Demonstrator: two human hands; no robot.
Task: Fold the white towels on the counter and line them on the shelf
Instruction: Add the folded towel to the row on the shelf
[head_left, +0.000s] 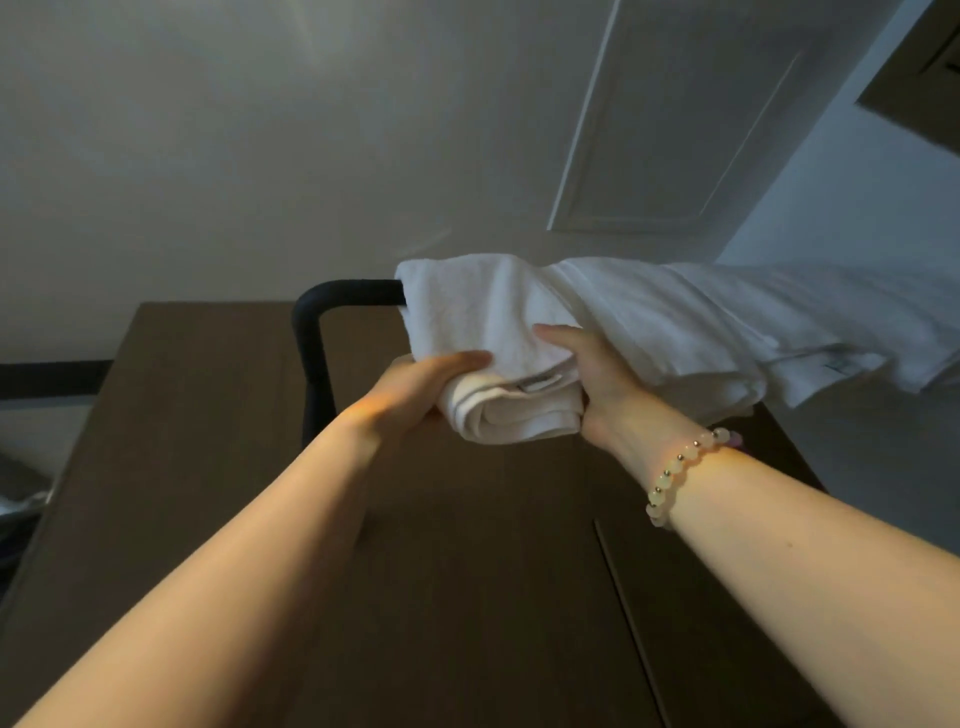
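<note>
- Up high, at the left end: shelf bar, black, bent round at its corner.
- Next, left hand, gripping the left side of the folded towel, thumb on top, fingers tucked under.
- Between both hands: that towel, white and rolled thick, far part up by the left corner of the shelf bar, near part sticking out past the front edge, above the brown cabinet. Hard to tell whether resting on the shelf yet.
- Then right hand, clamped on the towel's right side, thumb on top. Hands apart, one at each side. Bead bracelet on that wrist.
- Further right, touching the held towel: more white towels, lying folded along the shelf toward its right end.
- Could go wrong: letting go too soon, with so much poking out past the front edge, and down onto the cabinet top, most likely.
- Could also flop open, with one hand off before the other.
- Pushed too hard to the right, might bump the other towels out of line.
- Counted: two hands, one towel held, two or maybe three more on the shelf (edges too mixed up to count for sure), one bar, one bracelet, one cabinet.
</note>
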